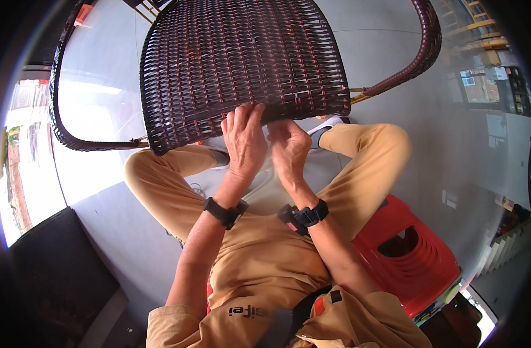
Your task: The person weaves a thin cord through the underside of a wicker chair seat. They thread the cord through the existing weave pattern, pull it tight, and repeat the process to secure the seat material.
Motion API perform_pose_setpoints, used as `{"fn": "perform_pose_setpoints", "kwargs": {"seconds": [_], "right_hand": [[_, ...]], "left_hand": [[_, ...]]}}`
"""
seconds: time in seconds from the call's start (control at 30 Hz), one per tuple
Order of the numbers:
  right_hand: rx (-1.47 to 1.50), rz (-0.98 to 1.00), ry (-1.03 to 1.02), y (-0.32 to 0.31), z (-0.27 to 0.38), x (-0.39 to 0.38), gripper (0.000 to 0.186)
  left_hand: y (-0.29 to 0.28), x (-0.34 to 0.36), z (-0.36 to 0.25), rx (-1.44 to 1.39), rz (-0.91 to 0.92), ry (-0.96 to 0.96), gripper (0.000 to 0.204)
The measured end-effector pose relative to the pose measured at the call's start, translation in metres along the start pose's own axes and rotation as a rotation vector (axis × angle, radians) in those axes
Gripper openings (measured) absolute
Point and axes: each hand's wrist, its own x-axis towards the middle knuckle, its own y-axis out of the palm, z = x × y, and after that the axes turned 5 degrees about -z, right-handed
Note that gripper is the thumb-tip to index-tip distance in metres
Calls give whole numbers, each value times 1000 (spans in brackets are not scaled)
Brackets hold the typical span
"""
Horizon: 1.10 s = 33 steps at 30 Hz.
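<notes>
A dark brown and red wicker chair (242,58) stands in front of me, its woven panel sloping toward my lap. My left hand (244,142) is closed over the panel's near edge, its fingertips resting on the weave. Just to its right, my right hand (290,148) is pinched at the same edge. Its fingertips are partly hidden, so what they hold cannot be made out. A pale, see-through strand (267,177) seems to hang below the two hands, though it is faint. Both wrists carry black straps with small devices.
Curved wicker arms (431,43) reach out on both sides of the panel. My bent knees flank the near edge. A red plastic stool (416,255) is at my right. A dark panel (57,272) lies at the lower left, and grey tiled floor (387,52) surrounds the chair.
</notes>
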Motion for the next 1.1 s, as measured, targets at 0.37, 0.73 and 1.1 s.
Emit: {"fn": "perform_pose_setpoints", "kwargs": {"seconds": [0.37,0.73,1.1], "right_hand": [[300,96,285,-9,-7,-6,8],[108,41,116,-1,2,1,9],[164,118,263,-13,2,-2,11]], "left_hand": [[1,-1,1,-2,-24,-10,35],[1,-2,0,5,-30,-19,34],[-4,13,3,-93,7,-128,27]]}}
